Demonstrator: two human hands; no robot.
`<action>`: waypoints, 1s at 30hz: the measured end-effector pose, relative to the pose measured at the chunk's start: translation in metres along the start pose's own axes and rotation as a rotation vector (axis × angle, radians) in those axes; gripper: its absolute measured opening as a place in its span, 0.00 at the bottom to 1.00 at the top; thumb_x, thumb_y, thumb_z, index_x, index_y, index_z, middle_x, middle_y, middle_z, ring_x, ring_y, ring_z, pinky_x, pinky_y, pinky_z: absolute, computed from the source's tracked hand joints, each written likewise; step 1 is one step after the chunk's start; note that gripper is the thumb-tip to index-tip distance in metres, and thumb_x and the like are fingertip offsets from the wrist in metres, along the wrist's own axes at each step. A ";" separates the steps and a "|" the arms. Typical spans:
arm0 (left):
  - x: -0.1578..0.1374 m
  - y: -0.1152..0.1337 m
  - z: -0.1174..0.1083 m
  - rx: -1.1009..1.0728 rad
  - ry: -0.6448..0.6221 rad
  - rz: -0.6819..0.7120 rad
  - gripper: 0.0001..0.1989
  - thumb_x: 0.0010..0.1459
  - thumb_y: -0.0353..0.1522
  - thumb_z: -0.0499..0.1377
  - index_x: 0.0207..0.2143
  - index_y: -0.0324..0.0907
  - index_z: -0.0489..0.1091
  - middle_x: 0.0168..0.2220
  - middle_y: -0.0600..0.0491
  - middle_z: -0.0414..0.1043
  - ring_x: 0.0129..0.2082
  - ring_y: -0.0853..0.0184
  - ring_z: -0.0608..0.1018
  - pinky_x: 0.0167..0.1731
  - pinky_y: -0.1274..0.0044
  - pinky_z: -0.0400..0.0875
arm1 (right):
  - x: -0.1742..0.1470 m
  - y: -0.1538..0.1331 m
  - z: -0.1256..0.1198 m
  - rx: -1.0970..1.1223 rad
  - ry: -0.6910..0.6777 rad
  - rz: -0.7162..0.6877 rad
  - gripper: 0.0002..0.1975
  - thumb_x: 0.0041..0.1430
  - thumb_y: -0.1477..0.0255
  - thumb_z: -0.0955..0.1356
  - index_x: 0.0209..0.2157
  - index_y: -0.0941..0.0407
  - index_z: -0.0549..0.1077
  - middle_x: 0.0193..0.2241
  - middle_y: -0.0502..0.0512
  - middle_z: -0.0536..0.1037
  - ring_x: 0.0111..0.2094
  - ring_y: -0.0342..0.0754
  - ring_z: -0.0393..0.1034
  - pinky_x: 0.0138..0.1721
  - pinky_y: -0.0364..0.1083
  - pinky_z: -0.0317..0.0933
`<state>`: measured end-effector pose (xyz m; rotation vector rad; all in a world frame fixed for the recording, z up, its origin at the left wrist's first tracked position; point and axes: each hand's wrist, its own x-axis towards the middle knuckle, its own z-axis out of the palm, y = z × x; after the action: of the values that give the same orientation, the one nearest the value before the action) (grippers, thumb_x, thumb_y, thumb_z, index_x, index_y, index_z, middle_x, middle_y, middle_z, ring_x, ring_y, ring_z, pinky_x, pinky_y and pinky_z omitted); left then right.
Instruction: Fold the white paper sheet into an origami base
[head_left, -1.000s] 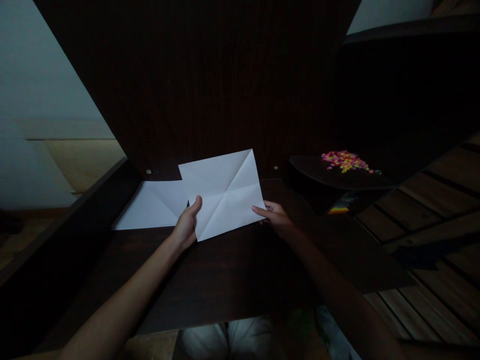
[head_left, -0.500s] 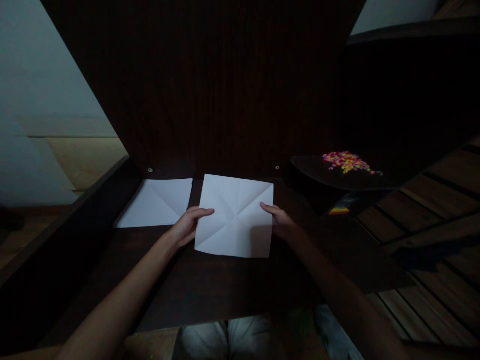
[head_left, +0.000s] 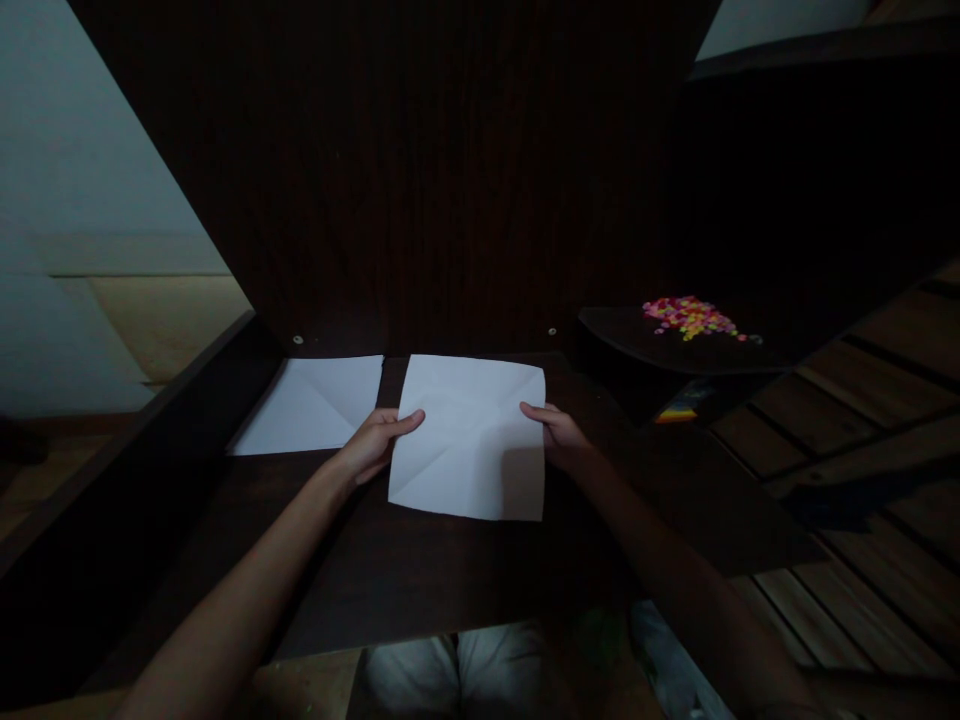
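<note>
Holding squarish paper [head_left: 466, 440] nearly straight, face up.

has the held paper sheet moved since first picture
Yes, the paper sheet moved down: its top right corner, once higher than the right screw, is now lower.

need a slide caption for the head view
Left hand and right hand hold a creased, four-sided white paper sheet over a dark brown wood-grained desktop.

White paper [head_left: 469, 460], dark-brown desk [head_left: 375, 590], multicoloured beads [head_left: 691, 317]
</note>
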<state>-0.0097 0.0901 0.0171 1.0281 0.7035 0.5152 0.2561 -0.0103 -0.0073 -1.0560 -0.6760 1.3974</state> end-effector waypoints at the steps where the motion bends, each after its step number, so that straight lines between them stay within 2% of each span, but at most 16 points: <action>1: 0.001 0.000 0.001 -0.005 0.015 0.004 0.15 0.45 0.37 0.71 0.27 0.33 0.76 0.26 0.45 0.79 0.24 0.65 0.79 0.28 0.78 0.74 | 0.001 0.001 0.000 0.008 0.001 0.005 0.12 0.47 0.67 0.74 0.32 0.59 0.78 0.29 0.57 0.82 0.31 0.53 0.77 0.35 0.48 0.67; 7: 0.004 -0.002 0.003 -0.086 0.155 0.071 0.11 0.48 0.34 0.69 0.28 0.34 0.76 0.27 0.46 0.79 0.23 0.66 0.79 0.29 0.78 0.74 | 0.001 0.001 -0.001 -0.028 -0.048 0.036 0.12 0.47 0.66 0.75 0.29 0.60 0.78 0.28 0.58 0.82 0.30 0.51 0.76 0.35 0.46 0.67; 10: 0.006 -0.001 -0.001 -0.057 0.155 0.079 0.13 0.45 0.36 0.71 0.26 0.34 0.75 0.26 0.46 0.79 0.23 0.66 0.78 0.26 0.78 0.73 | 0.001 -0.001 -0.001 -0.047 -0.078 0.026 0.14 0.43 0.64 0.77 0.28 0.61 0.78 0.28 0.59 0.82 0.29 0.50 0.76 0.35 0.46 0.67; 16: 0.008 -0.002 -0.010 0.061 0.115 0.116 0.17 0.42 0.41 0.72 0.26 0.37 0.76 0.24 0.48 0.78 0.25 0.64 0.79 0.28 0.76 0.73 | 0.003 -0.002 -0.002 -0.147 -0.059 0.064 0.17 0.39 0.62 0.79 0.26 0.61 0.79 0.27 0.58 0.82 0.28 0.48 0.75 0.35 0.45 0.67; 21: 0.006 -0.001 -0.009 0.092 0.131 0.034 0.16 0.44 0.40 0.71 0.23 0.36 0.74 0.25 0.46 0.78 0.23 0.64 0.78 0.27 0.76 0.73 | 0.001 -0.003 -0.001 -0.146 -0.049 0.050 0.15 0.40 0.63 0.78 0.26 0.60 0.79 0.26 0.58 0.82 0.28 0.49 0.76 0.35 0.46 0.68; 24: 0.006 -0.002 -0.004 0.038 0.135 -0.003 0.14 0.46 0.39 0.70 0.27 0.36 0.75 0.27 0.45 0.79 0.25 0.64 0.79 0.29 0.76 0.74 | 0.002 -0.002 0.002 -0.111 -0.018 0.048 0.12 0.43 0.66 0.77 0.27 0.61 0.79 0.27 0.59 0.82 0.29 0.51 0.76 0.35 0.47 0.69; 26: 0.006 -0.004 0.002 0.008 0.187 0.014 0.14 0.45 0.37 0.71 0.30 0.37 0.75 0.30 0.45 0.80 0.27 0.63 0.80 0.31 0.75 0.75 | 0.003 0.000 0.005 -0.101 0.028 0.047 0.10 0.44 0.68 0.77 0.27 0.60 0.79 0.27 0.59 0.82 0.30 0.51 0.77 0.35 0.47 0.69; 30: 0.006 -0.007 0.009 0.079 0.247 0.068 0.20 0.38 0.30 0.74 0.35 0.39 0.75 0.36 0.47 0.81 0.33 0.61 0.81 0.37 0.72 0.76 | 0.006 0.004 0.009 -0.077 0.063 0.043 0.08 0.46 0.69 0.76 0.27 0.60 0.79 0.29 0.59 0.82 0.31 0.51 0.77 0.36 0.47 0.69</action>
<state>0.0018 0.0857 0.0119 1.0759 0.9159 0.6859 0.2466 -0.0037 -0.0082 -1.1769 -0.6693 1.3777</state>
